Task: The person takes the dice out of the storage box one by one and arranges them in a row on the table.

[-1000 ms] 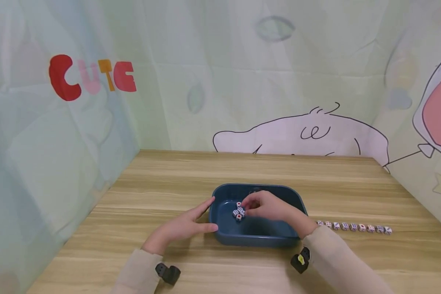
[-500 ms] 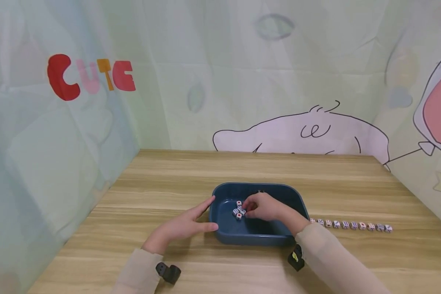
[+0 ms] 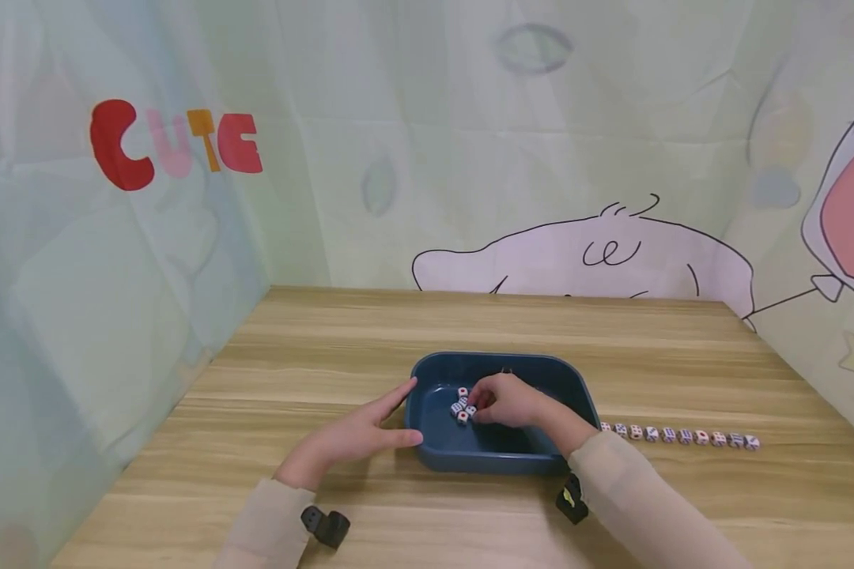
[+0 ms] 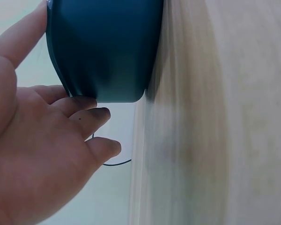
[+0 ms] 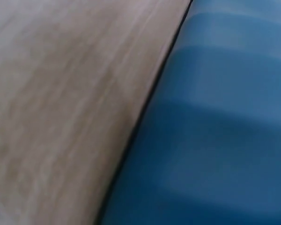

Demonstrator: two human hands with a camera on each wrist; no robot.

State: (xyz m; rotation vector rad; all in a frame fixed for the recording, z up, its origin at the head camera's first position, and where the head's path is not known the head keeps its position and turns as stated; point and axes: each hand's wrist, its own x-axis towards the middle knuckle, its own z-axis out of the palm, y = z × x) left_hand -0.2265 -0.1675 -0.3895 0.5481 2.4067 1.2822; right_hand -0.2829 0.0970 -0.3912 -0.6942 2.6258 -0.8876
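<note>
A dark blue rectangular bin (image 3: 494, 465) stands on the wooden table. Toward its left side lies a small cluster of white dice (image 3: 457, 408) with red and dark pips. My right hand (image 3: 508, 401) reaches down into the bin, its thumb and fingers bent, the fingertips right at the cluster's right-hand die (image 3: 471, 411). Whether they pinch that die I cannot tell. At the bin's left end, my left hand (image 3: 352, 435) touches the rim with outstretched index finger and thumb. In the left wrist view its fingers (image 4: 100, 115) lie against the bin's outer wall (image 4: 105, 51).
A straight row of dice (image 3: 685, 436) runs across the wooden table (image 3: 327, 332) to the right of the bin, its left end beside the bin's wall. Printed fabric walls (image 3: 370, 142) enclose the table at the back and both sides.
My right wrist has shifted slightly left, uncovering one more die of the row. Its fingertips stay at the cluster, where the dice have moved a little. The left hand holds its place.
</note>
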